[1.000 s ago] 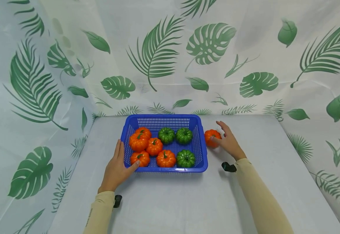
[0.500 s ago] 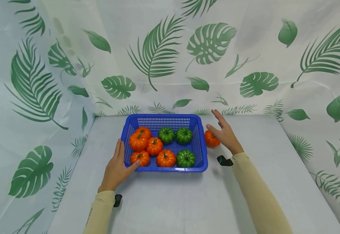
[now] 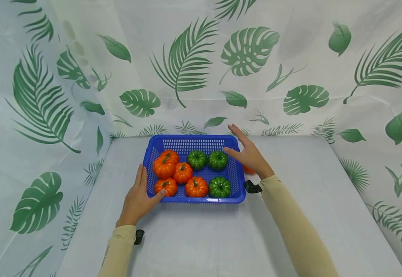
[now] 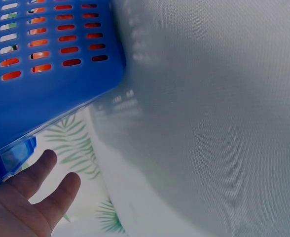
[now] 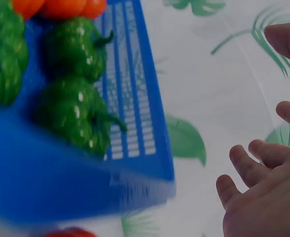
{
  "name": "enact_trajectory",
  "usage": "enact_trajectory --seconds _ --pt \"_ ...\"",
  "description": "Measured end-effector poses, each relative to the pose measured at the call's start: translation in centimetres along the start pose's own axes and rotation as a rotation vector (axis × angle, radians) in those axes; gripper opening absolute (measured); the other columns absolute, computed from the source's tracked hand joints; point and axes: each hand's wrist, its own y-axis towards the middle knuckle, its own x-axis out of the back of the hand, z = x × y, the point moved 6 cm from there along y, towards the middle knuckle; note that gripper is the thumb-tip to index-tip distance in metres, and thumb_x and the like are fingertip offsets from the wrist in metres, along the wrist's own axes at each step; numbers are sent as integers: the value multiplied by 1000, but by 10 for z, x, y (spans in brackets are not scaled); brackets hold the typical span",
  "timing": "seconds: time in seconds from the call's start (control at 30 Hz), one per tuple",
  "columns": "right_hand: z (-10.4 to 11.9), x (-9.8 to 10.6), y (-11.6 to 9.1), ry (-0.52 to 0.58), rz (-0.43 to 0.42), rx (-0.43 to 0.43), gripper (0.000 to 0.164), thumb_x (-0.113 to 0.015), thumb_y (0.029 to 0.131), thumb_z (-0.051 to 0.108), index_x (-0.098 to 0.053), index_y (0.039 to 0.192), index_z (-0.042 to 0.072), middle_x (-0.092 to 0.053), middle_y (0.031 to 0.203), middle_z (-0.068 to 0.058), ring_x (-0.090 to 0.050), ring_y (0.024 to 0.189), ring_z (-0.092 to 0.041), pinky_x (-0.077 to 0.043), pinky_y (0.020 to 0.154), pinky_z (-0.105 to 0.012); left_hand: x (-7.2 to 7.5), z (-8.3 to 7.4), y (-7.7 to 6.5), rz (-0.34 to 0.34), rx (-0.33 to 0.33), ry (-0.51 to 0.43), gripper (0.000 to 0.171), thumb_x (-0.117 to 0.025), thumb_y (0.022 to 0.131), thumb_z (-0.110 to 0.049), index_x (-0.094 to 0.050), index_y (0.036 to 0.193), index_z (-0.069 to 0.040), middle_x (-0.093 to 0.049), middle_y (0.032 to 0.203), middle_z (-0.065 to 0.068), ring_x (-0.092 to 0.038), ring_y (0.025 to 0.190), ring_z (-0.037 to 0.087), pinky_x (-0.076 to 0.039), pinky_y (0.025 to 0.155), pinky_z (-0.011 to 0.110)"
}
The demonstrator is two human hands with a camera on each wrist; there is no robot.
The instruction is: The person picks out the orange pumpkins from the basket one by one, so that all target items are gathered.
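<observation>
A blue plastic basket [image 3: 187, 200] holds several small orange pumpkins [image 3: 163, 168] and three green pumpkins [image 3: 220, 187]. My left hand [image 3: 137, 202] rests at its near left corner, fingers straight along the left side and thumb over the front rim. In the left wrist view, fingertips [image 4: 68, 185] reach out below the rim. My right hand [image 3: 249, 156] is over the basket's right rim, fingers spread and holding nothing, the thumb near a green pumpkin [image 3: 217, 160]. Under it, outside the basket, one orange pumpkin [image 3: 248, 170] is mostly hidden.
The basket stands on a white-covered table [image 3: 201, 238], close to the back edge. Behind and on both sides hangs a white curtain [image 3: 201, 57] with green leaf prints. A black wrist device [image 3: 253, 187] is on the right wrist.
My right hand has left the orange pumpkin beside the basket and moved left and away from me, over the right rim. That pumpkin stays put. The left hand and basket have not moved.
</observation>
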Motion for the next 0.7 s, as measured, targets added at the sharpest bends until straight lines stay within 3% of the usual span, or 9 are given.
enact_trajectory --seconds 0.13,0.37,0.7 --pt "12 -16 5 36 55 11 86 -75 100 39 -28 172 29 -20 178 -1 -19 162 -33 -18 124 -70 0 0 0 -13 -8 -4 114 -69 96 -61 -9 171 -1 -1 180 14 -41 148 53 -39 115 65" --pt "30 -39 16 45 107 39 84 -75 99 42 -34 170 26 -40 168 -10 -39 152 -36 -28 120 -71 0 0 0 -15 -13 -12 114 -70 95 -61 -10 171 1 -1 179 14 -39 149 53 -39 116 65" --pt "48 -74 30 41 198 103 87 -77 97 40 -35 169 16 -39 170 -11 -41 152 -34 -30 124 -61 0 -1 1 -12 -14 1 114 -69 96 -61 -9 170 1 -2 179 17 -38 150 52 -38 117 63"
